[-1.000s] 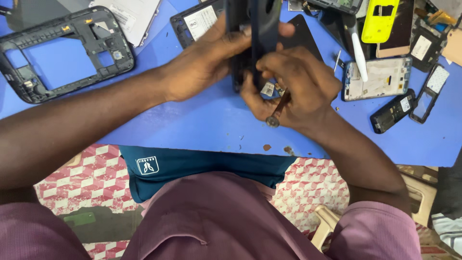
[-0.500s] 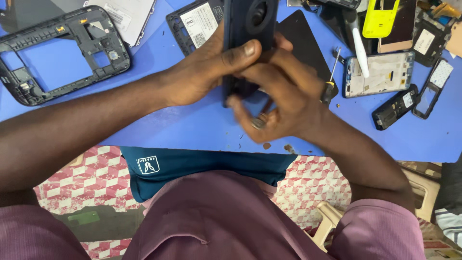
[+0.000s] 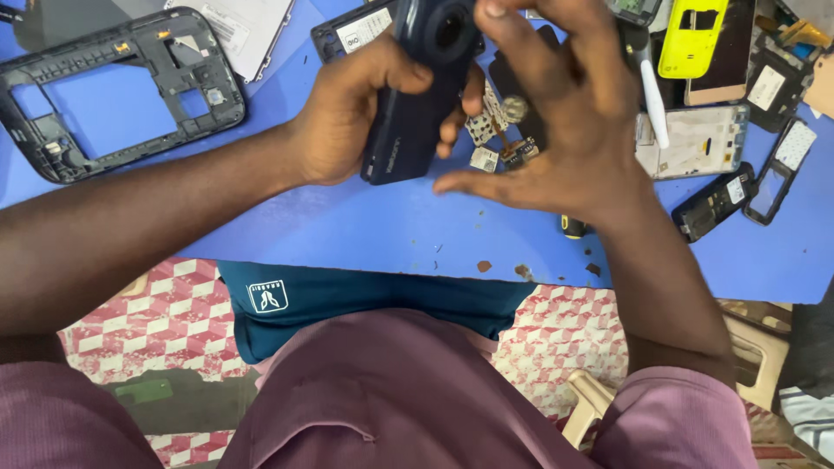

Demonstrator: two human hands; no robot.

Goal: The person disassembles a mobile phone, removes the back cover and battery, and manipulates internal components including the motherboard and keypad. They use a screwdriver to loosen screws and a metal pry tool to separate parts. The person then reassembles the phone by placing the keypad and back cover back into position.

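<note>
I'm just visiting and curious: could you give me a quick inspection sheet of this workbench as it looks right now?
Surface: blue table, a few small dark specks near its front edge.
Job's things: dark phone back cover with a round camera hole, held above the table; small circuit parts lie under the hands.
Clutter: black phone frame at far left, yellow phone shell, white tool, silver phone chassis, several small dark phone pieces at right.
Hands: left hand grips the cover; right hand open, fingertips at the cover's top.
Cables: nothing seen.
Surroundings: checked red-and-white floor, pale plastic stool at lower right.
</note>
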